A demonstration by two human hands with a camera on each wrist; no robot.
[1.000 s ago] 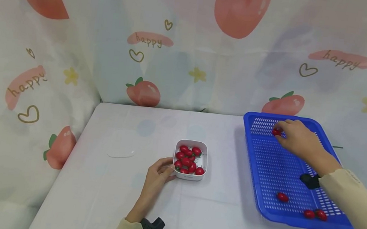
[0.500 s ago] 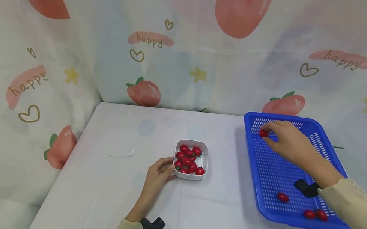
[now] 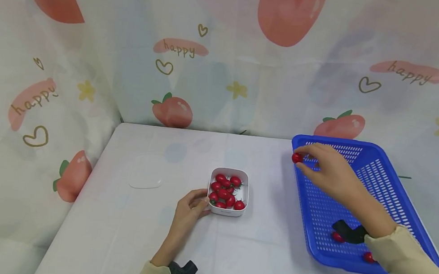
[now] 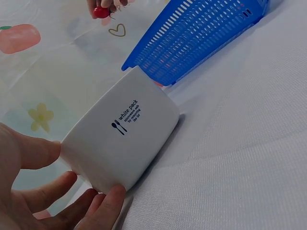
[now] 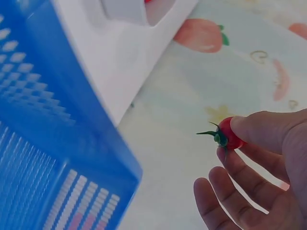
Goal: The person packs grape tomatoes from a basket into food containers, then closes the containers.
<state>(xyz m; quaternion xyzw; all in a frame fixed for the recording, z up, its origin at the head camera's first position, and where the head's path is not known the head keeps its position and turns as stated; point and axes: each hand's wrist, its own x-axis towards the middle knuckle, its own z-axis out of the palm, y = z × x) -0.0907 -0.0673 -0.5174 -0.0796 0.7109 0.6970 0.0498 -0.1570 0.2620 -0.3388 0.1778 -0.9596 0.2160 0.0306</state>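
Note:
My right hand (image 3: 331, 174) pinches a red cherry tomato (image 3: 297, 158) between thumb and fingers, over the left rim of the blue basket (image 3: 305, 237). A green stem shows on this held tomato (image 5: 230, 134) in the right wrist view. My left hand (image 3: 188, 212) holds the near left side of a small white container (image 3: 227, 211), which stands on the table. Several cherry tomatoes (image 3: 223, 194) lie inside the container. In the left wrist view, the thumb and fingertips of my left hand (image 4: 53, 187) touch the container's side, which carries dark printed lettering.
Inside the blue basket lie a tomato (image 3: 337, 237) and another tomato (image 3: 369, 257), both partly covered by my right arm and its black wrist strap. A clear, thin-edged item (image 3: 144, 187) lies on the white table (image 3: 142, 245). A printed cloth (image 3: 210, 77) hangs behind.
My right hand has moved left with the cherry tomato, from over the basket's inside to its left rim. My left hand and the white container have stayed in place.

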